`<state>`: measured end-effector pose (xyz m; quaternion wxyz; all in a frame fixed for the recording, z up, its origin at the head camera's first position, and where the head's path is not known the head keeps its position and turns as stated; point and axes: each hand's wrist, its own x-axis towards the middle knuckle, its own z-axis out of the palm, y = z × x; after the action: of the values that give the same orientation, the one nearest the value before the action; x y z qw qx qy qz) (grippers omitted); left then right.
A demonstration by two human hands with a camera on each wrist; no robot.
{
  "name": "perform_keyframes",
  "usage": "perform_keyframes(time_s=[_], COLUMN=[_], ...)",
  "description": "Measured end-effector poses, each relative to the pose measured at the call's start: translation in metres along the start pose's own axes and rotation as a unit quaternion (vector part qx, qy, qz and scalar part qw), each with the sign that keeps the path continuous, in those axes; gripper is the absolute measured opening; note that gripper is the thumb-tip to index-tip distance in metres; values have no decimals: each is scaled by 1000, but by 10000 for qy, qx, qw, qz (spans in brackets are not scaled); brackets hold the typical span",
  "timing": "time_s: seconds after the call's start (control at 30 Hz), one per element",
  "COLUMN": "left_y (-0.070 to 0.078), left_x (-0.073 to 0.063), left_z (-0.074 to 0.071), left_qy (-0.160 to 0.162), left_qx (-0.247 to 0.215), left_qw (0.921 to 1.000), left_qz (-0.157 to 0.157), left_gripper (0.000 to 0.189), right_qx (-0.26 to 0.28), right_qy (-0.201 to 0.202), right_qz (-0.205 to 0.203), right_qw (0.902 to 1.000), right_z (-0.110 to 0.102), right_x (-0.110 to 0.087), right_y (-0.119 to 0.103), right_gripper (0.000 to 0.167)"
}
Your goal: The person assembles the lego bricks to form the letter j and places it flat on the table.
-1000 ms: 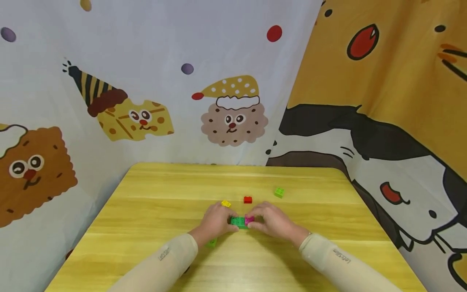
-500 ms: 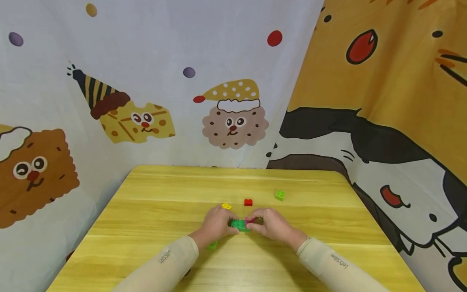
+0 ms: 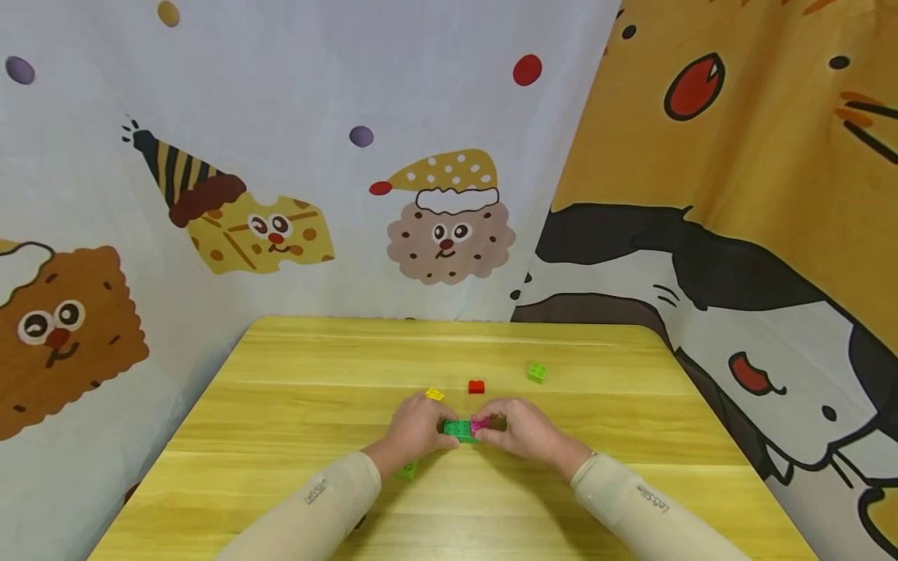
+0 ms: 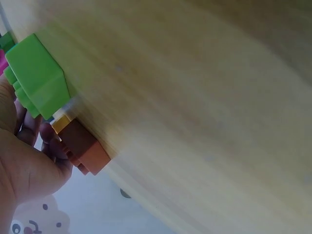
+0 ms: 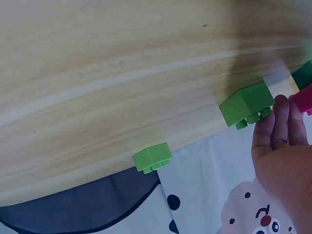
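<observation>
A green toy brick (image 3: 457, 429) lies near the table's middle. My left hand (image 3: 415, 427) grips its left end between thumb and fingers. On its right end sits a pink brick (image 3: 479, 425), partly covered by my right hand (image 3: 525, 428), which pinches it. Whether the pink brick is fully seated cannot be seen. In the left wrist view, a brown brick (image 4: 84, 146) and a lime green brick (image 4: 40, 75) are close to the left hand. The right wrist view shows another green brick (image 5: 247, 106) beside the right fingers.
Beyond the hands lie a yellow brick (image 3: 435, 394), a red brick (image 3: 476, 387) and a lime brick (image 3: 537, 372). Another lime brick (image 3: 408, 470) is partly hidden by the left wrist. The wooden table (image 3: 316, 358) ends at a printed cloth (image 3: 302, 140).
My right hand has shifted slightly nearer the body over the pink brick, its fingers still on it. The left hand keeps its hold on the green brick. The head view tilts a little.
</observation>
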<state>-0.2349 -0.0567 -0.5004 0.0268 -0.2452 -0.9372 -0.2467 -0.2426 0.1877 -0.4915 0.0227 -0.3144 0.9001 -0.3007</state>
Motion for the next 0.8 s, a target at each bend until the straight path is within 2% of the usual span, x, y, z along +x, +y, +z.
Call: perform_keyframes(time_s=[0.8], left_y=[-2], left_x=[2], left_z=[2], left_qy=[36], left_qx=[125], left_qw=[9999], left_qz=[100], left_gripper=[30], right_qx=[-5], right_qy=[-57], right_qz=[-3], right_qw=[10000], right_z=[-2], right_x=[1], right_y=[-5], right_gripper=[17])
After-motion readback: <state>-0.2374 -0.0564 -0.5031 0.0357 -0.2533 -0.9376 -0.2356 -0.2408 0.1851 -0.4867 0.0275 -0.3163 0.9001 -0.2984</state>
